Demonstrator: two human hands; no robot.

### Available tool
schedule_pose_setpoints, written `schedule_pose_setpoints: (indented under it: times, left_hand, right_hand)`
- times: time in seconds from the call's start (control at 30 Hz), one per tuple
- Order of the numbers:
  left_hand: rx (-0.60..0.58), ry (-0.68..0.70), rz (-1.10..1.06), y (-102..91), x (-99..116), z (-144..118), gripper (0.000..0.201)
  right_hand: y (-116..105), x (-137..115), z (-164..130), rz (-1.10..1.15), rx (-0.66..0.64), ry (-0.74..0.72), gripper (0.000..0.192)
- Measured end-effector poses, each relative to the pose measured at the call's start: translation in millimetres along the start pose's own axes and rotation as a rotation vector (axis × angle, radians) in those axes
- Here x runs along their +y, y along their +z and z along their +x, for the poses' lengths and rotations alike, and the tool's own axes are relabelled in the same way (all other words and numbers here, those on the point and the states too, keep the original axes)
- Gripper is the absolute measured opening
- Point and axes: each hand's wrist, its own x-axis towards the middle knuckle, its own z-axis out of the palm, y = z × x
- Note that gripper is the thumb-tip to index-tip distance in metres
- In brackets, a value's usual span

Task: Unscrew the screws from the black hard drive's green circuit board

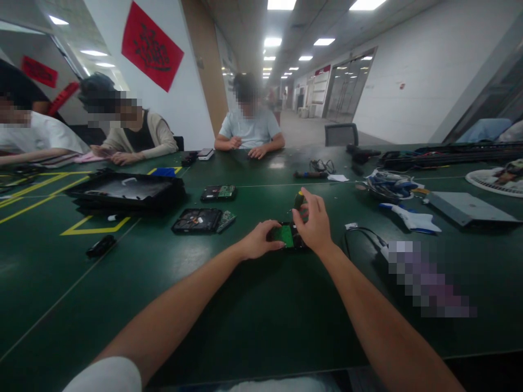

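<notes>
Green circuit board (pixel 285 236) (between hands (pixel 261 239) (pixel 315 223))

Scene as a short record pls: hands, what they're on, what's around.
left hand: grips a black device with a green board
right hand: holds a screwdriver upright above the device
screwdriver tip: contact not discernible
surface: green table
left of hands: opened black casing, loose circuit board, black trays
right of hands: glove, grey metal box
across table: person in pale shirt
</notes>
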Motion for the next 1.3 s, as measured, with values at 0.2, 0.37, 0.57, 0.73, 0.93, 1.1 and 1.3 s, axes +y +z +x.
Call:
schedule_pose_setpoints:
  times: [0.2, 0.37, 0.57, 0.73, 0.93, 1.1, 1.3]
  left_hand:
    - [-0.007, -0.019, 0.001, -1.6, 1.9, -0.2, 0.069]
    - [-0.024, -0.04, 0.013, -4.2, 7.9, -1.7, 0.07]
    - [-0.032, -0.043, 0.002, -6.6, 12.6, -3.3, 0.069]
    - [-0.026, -0.031, 0.016, -4.7, 10.1, -0.8, 0.068]
    - [-0.025, -0.018, 0.019, -3.7, 7.5, -0.9, 0.069]
    - [-0.031, -0.012, 0.006, -5.0, 8.5, -1.1, 0.069]
    - [-0.036, -0.022, -0.002, -6.1, 10.9, -1.7, 0.069]
  right_hand:
    - [0.7, -0.3, 0.1, 0.011, 0.022, -0.027, 0.065]
    - [0.6, -0.2, 0.6, -0.003, 0.018, -0.013, 0.064]
    - [0.8, -1.2, 1.1, -0.001, 0.029, -0.02, 0.063]
    - [1.2, -1.8, 0.6, -0.013, 0.044, -0.013, 0.064]
    - [2.5, -1.5, -0.4, -0.006, 0.037, -0.031, 0.068]
    - [2.3, -0.8, -0.1, -0.036, 0.046, -0.027, 0.066]
    - [1.9, -1.6, 0.2, -0.041, 0.042, -0.025, 0.065]
